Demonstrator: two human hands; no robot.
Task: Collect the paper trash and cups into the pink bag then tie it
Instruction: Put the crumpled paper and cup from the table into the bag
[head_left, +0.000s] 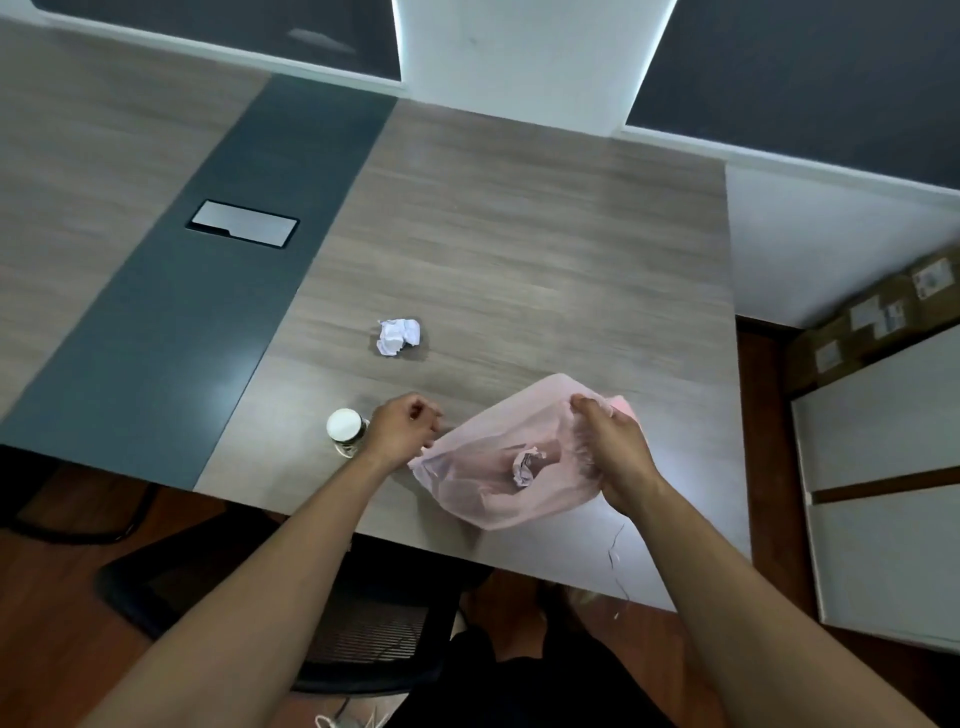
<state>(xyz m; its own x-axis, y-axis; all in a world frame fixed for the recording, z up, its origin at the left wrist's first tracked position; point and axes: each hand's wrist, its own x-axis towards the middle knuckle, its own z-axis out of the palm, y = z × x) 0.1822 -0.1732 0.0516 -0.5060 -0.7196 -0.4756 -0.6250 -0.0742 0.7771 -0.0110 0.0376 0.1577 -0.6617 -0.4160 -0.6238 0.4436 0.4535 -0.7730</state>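
The pink bag (519, 436) lies on the wooden table near its front edge, its mouth held apart. My right hand (615, 447) grips the bag's right rim. My left hand (402, 428) pinches the left rim with curled fingers. A crumpled paper ball (524, 467) shows through the thin plastic inside the bag. Another crumpled white paper (398, 336) sits on the table beyond the bag. A cup with a white lid (344, 427) stands just left of my left hand.
A dark grey strip with a flush cable hatch (242, 223) runs down the table (519, 234) on the left. A black chair (363, 623) stands under the front edge. White cabinets (883, 467) and cardboard boxes (878, 317) are at the right.
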